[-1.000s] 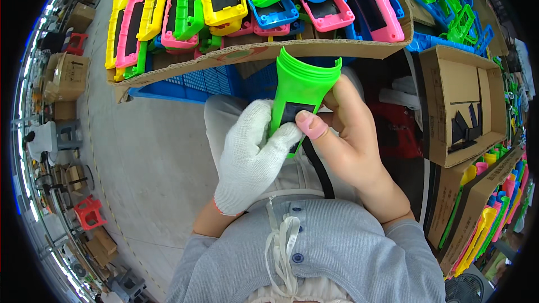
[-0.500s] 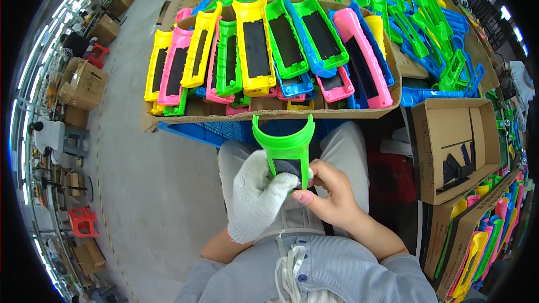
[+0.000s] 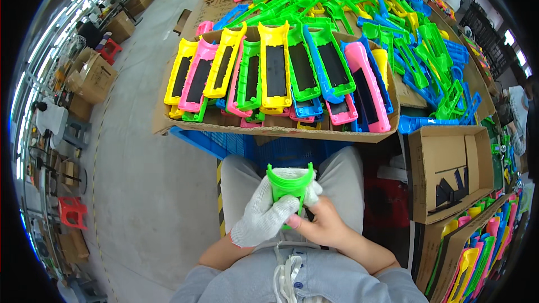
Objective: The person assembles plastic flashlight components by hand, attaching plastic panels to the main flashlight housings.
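Over my lap I hold a green plastic shell (image 3: 289,184), its curved U-shaped end facing away from me. My left hand (image 3: 261,217), in a white knit glove, wraps round it from the left and behind, with the thumb on its front. My right hand (image 3: 327,221) is bare and grips the lower right side, its thumb near the glove's thumb. Its other fingers are mostly hidden. Just beyond stands a cardboard box (image 3: 269,131) with several yellow, pink, green and blue shells (image 3: 275,70) leaning in it, most with black strips in their recesses.
Loose green and blue plastic parts (image 3: 418,59) are heaped at the far right. A small open carton (image 3: 416,177) holding black strips (image 3: 446,192) sits at the right, above another carton of coloured shells (image 3: 469,264). A blue crate (image 3: 216,145) is under the box.
The green shell has come nearer my body and tipped, and the gloved fingers now show behind it. The view has shifted, so the box sits lower in the picture.
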`<state>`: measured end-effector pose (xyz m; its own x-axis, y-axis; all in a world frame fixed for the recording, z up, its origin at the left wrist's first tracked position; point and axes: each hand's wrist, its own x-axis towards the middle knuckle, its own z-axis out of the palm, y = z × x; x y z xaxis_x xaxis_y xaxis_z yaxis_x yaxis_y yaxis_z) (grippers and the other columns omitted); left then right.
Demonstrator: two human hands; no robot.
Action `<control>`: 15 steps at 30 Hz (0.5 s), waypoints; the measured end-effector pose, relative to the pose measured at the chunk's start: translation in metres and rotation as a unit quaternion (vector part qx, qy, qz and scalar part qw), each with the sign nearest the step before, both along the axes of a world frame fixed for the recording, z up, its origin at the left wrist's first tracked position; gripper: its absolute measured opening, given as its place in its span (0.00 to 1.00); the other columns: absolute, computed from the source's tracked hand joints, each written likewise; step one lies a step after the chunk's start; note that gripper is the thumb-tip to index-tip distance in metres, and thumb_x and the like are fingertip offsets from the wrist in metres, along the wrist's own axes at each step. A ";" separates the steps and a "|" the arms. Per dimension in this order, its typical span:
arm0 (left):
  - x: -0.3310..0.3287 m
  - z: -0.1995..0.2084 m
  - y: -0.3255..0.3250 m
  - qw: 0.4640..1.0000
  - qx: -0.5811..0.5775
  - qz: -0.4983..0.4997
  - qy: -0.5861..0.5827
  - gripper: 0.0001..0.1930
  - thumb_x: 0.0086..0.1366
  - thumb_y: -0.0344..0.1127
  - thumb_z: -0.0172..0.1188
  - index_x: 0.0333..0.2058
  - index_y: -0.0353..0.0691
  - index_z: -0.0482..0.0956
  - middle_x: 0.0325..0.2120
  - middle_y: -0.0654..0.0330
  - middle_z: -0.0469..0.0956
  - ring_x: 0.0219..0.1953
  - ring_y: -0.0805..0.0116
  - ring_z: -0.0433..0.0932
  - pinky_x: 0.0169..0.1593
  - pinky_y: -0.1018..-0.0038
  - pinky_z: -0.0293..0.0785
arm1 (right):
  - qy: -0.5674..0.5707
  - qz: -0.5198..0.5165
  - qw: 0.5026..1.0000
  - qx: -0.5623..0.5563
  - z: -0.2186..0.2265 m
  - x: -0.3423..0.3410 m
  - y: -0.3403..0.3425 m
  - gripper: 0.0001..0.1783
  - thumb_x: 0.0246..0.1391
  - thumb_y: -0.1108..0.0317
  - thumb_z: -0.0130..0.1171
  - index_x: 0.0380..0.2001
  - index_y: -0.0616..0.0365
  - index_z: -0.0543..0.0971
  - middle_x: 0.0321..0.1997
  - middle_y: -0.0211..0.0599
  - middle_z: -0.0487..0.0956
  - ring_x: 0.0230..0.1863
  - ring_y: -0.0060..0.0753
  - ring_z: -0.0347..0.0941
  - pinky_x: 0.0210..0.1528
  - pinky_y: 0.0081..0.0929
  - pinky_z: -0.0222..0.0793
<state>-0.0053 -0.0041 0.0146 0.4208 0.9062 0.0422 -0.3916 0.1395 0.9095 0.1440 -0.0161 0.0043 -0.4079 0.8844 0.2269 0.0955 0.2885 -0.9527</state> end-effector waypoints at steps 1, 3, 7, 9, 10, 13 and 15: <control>0.000 0.000 0.000 0.999 -0.003 0.009 -0.036 0.21 0.63 0.29 0.48 0.55 0.34 0.59 0.51 0.51 0.68 0.51 0.64 0.70 0.55 0.69 0.65 | -0.002 0.012 1.000 -0.014 0.003 -0.001 0.001 0.21 0.50 0.67 0.59 0.47 0.62 0.71 0.47 0.42 0.74 0.50 0.40 0.69 0.53 0.32 0.61; -0.003 0.004 0.005 0.998 0.032 0.036 -0.050 0.21 0.64 0.30 0.47 0.55 0.34 0.59 0.51 0.51 0.68 0.50 0.64 0.71 0.54 0.68 0.66 | -0.030 0.070 0.995 -0.066 0.005 0.003 0.004 0.23 0.51 0.67 0.57 0.49 0.63 0.68 0.51 0.44 0.70 0.53 0.39 0.66 0.54 0.32 0.60; -0.039 0.060 0.057 0.957 0.192 0.216 -0.008 0.20 0.65 0.35 0.48 0.54 0.36 0.61 0.50 0.47 0.68 0.45 0.62 0.74 0.50 0.67 0.69 | 0.124 -0.029 0.990 -0.057 -0.007 0.007 0.007 0.20 0.54 0.68 0.54 0.48 0.64 0.65 0.53 0.44 0.65 0.53 0.34 0.64 0.53 0.29 0.61; -0.062 0.096 0.092 0.760 0.319 0.337 0.454 0.21 0.63 0.39 0.49 0.53 0.39 0.65 0.46 0.46 0.69 0.42 0.57 0.74 0.47 0.67 0.69 | 0.101 -0.059 0.992 -0.049 -0.009 0.017 0.009 0.19 0.54 0.69 0.54 0.48 0.64 0.65 0.52 0.44 0.66 0.52 0.33 0.64 0.53 0.29 0.62; -0.069 0.109 0.109 0.743 0.313 0.377 0.457 0.22 0.62 0.42 0.49 0.53 0.41 0.66 0.44 0.46 0.69 0.42 0.54 0.73 0.47 0.65 0.68 | 0.106 -0.049 0.992 -0.048 -0.007 0.014 0.008 0.19 0.54 0.69 0.54 0.48 0.64 0.65 0.52 0.44 0.66 0.52 0.33 0.64 0.53 0.29 0.62; -0.096 0.098 0.192 0.645 0.319 0.345 0.603 0.23 0.60 0.46 0.49 0.52 0.44 0.67 0.42 0.47 0.69 0.43 0.50 0.71 0.48 0.62 0.67 | 0.081 -0.034 0.995 -0.054 -0.007 0.015 0.006 0.16 0.56 0.67 0.52 0.45 0.64 0.67 0.50 0.43 0.67 0.51 0.32 0.65 0.53 0.29 0.62; -0.101 0.071 0.207 0.497 0.325 0.290 0.751 0.23 0.59 0.50 0.49 0.50 0.46 0.68 0.43 0.47 0.69 0.46 0.48 0.69 0.49 0.59 0.67 | 0.054 -0.019 0.997 -0.045 -0.003 0.013 0.006 0.14 0.56 0.66 0.51 0.42 0.64 0.69 0.48 0.43 0.69 0.49 0.32 0.66 0.51 0.28 0.63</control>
